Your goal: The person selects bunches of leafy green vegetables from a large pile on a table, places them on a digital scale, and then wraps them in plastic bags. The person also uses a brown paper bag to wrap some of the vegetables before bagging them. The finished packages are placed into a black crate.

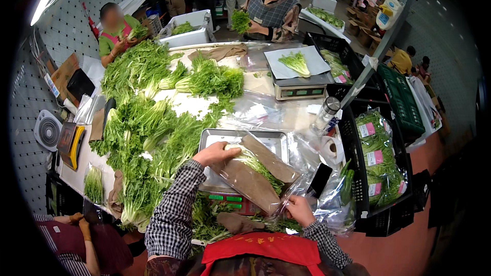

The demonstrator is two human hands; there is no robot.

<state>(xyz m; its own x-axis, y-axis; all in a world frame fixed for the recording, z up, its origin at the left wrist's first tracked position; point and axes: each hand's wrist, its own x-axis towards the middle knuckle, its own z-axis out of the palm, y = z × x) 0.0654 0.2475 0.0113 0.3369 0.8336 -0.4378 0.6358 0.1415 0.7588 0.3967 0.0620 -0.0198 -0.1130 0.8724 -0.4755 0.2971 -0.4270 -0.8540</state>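
My left hand (215,154) is closed round the pale stem end of a bunch of frilly leafy greens (254,162). The bunch slants down to the right, its leafy tips inside a clear plastic bag (255,194). Brown material, cloth or paper, shows along both sides of the bunch at the bag. With fingers pinched together, my right hand (300,210) grips the lower right edge of the bag. Under the bunch stands a weighing scale with a metal tray (279,143) and a lit green display (233,202). Part of the tray is covered by the bag.
Loose greens (148,138) heap over the table's left side. To the right are a black phone (319,180), a glass bottle (326,114), a tape roll (330,148) and a black crate (381,158) of bagged greens. Another scale (299,89) stands farther back. Co-workers hold greens across the table.
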